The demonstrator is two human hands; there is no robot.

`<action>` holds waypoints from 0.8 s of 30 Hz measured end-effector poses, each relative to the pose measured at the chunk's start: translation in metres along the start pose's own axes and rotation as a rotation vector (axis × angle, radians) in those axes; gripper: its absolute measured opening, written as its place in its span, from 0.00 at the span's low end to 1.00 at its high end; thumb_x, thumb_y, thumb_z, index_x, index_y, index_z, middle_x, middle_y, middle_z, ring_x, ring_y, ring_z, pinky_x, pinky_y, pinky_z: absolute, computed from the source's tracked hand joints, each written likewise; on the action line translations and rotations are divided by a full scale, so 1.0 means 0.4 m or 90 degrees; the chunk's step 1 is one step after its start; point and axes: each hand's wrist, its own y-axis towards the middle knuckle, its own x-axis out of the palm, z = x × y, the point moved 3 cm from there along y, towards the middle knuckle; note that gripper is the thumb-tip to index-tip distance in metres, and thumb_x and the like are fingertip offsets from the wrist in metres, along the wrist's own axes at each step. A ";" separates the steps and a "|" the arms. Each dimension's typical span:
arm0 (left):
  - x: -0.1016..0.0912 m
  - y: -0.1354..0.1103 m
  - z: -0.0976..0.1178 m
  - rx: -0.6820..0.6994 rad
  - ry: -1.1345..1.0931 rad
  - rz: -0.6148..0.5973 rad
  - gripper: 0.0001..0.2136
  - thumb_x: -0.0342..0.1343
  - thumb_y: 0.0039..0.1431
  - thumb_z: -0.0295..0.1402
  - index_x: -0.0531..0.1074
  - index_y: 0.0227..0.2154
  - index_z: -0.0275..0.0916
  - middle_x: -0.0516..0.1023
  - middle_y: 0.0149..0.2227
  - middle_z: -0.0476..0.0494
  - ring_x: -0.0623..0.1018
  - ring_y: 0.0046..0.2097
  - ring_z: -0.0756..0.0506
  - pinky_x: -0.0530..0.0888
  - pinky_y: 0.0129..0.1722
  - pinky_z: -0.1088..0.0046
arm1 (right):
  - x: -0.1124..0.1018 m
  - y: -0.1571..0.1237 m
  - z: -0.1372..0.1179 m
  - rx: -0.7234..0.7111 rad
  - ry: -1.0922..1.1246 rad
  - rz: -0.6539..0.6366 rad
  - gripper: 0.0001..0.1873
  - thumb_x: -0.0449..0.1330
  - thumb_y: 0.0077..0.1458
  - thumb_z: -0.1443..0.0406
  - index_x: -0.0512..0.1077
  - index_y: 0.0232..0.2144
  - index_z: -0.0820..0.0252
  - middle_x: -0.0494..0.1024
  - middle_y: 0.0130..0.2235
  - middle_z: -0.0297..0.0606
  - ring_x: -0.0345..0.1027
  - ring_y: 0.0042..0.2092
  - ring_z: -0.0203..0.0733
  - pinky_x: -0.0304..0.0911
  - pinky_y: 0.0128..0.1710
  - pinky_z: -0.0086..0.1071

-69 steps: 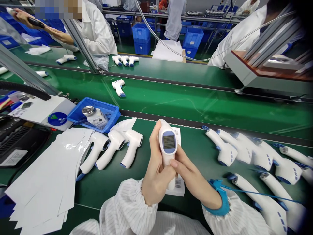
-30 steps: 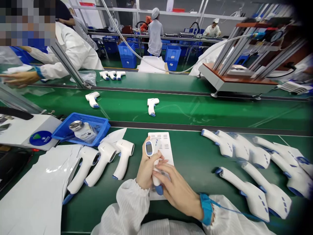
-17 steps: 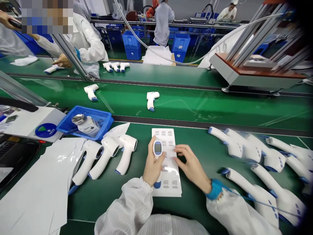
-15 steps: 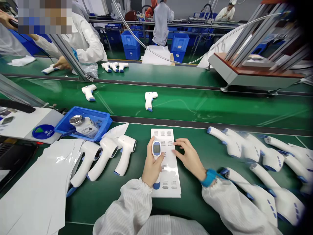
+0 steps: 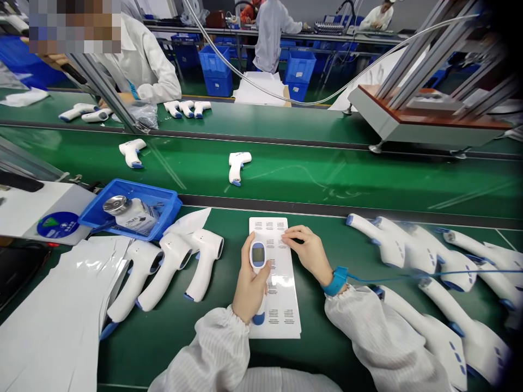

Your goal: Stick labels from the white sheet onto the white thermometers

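Here on the head view, the left hand (image 5: 247, 288) is clamping around the grip of a white-and-blue handheld infrared thermometer (image 5: 257, 260), holding it over a long white sheet of printed labels (image 5: 284, 321), while the open right hand (image 5: 305, 250) is pressing its spread fingers on that sheet, a blue wrist strap (image 5: 337, 281) trailing a thin blue cord (image 5: 392, 276). White thermometers (image 5: 203, 265) are lying left of the left hand, and more (image 5: 412, 253) are crowding right of the right hand. A loosening grip could drop the thermometer, and that taut cord could snag those nearby units.
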 end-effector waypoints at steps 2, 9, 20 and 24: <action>-0.002 0.005 -0.012 0.008 -0.002 0.010 0.34 0.56 0.60 0.44 0.44 0.64 0.59 0.71 0.51 0.45 0.64 0.19 0.58 0.65 0.19 0.77 | 0.002 0.006 0.003 0.008 0.007 -0.008 0.10 0.61 0.56 0.57 0.79 0.28 0.53 0.78 0.39 0.38 0.70 0.44 0.48 0.64 0.48 0.45; -0.004 0.008 -0.028 0.015 -0.012 0.006 0.32 0.56 0.60 0.43 0.47 0.63 0.58 0.71 0.51 0.45 0.64 0.19 0.58 0.66 0.19 0.78 | -0.008 0.003 0.006 -0.009 -0.089 0.044 0.06 0.62 0.55 0.61 0.79 0.29 0.51 0.78 0.41 0.38 0.68 0.43 0.49 0.61 0.46 0.46; -0.005 0.007 -0.026 0.015 0.003 0.005 0.34 0.55 0.61 0.43 0.44 0.65 0.59 0.73 0.49 0.45 0.64 0.19 0.58 0.66 0.19 0.78 | -0.012 0.034 -0.028 -0.062 -0.109 -0.072 0.04 0.62 0.53 0.68 0.73 0.27 0.57 0.76 0.40 0.38 0.67 0.44 0.47 0.62 0.46 0.45; -0.004 0.010 -0.028 0.032 0.002 0.011 0.32 0.56 0.60 0.42 0.47 0.64 0.56 0.73 0.50 0.45 0.64 0.18 0.58 0.66 0.18 0.78 | -0.027 -0.019 -0.102 -0.250 -0.241 -0.123 0.06 0.58 0.54 0.72 0.70 0.26 0.58 0.76 0.38 0.39 0.66 0.45 0.49 0.60 0.44 0.44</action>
